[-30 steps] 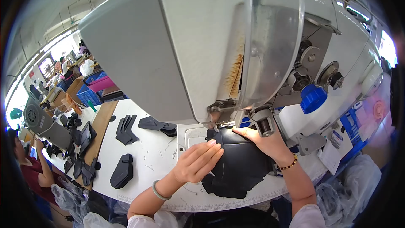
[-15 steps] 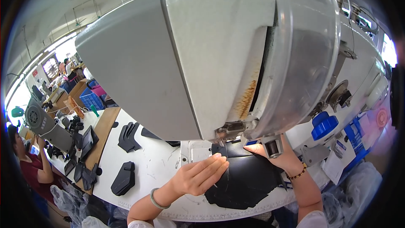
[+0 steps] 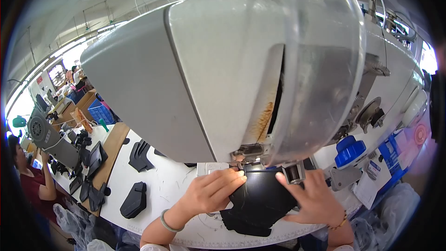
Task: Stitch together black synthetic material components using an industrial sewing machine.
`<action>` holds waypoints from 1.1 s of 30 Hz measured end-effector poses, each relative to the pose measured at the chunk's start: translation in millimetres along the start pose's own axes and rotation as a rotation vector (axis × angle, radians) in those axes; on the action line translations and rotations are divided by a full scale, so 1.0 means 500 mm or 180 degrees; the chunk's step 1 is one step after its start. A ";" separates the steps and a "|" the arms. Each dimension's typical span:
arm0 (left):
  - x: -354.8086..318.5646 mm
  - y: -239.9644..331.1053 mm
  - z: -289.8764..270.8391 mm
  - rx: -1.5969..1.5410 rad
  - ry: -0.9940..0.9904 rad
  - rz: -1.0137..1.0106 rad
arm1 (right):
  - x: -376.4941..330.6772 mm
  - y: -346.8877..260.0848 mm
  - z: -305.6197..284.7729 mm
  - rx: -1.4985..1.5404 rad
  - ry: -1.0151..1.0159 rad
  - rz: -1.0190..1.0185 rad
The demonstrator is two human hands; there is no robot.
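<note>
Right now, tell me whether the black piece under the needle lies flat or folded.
Flat. The black piece lies spread on the white table, with the left hand and right hand pressing on it.
</note>
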State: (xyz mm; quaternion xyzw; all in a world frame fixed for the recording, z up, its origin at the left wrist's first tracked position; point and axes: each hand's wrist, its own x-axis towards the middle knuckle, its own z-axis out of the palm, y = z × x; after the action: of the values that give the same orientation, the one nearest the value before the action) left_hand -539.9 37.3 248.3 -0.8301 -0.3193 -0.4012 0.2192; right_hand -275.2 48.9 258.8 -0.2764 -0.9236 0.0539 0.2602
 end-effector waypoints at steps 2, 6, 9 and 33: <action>0.002 -0.001 -0.022 -0.0549 -0.0320 -0.0314 | -0.004 0.009 0.044 -0.1183 -0.0015 -0.0278; 0.000 -0.005 -0.025 -0.0569 -0.0309 -0.0252 | 0.023 0.010 0.059 -0.0879 0.0737 -0.0568; 0.003 0.009 -0.023 -0.0200 -0.0347 -0.0040 | 0.029 -0.005 0.023 -0.1096 0.0448 -0.0610; -0.015 0.004 0.009 -0.0061 0.0002 -0.0289 | 0.055 0.036 0.047 -0.0232 0.0632 -0.0306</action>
State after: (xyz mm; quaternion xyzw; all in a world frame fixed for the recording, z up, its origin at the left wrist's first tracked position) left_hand -539.7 36.3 239.4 -0.8166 -0.3528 -0.4140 0.1929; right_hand -297.9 79.9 246.8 -0.2450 -0.9068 -0.0199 0.3424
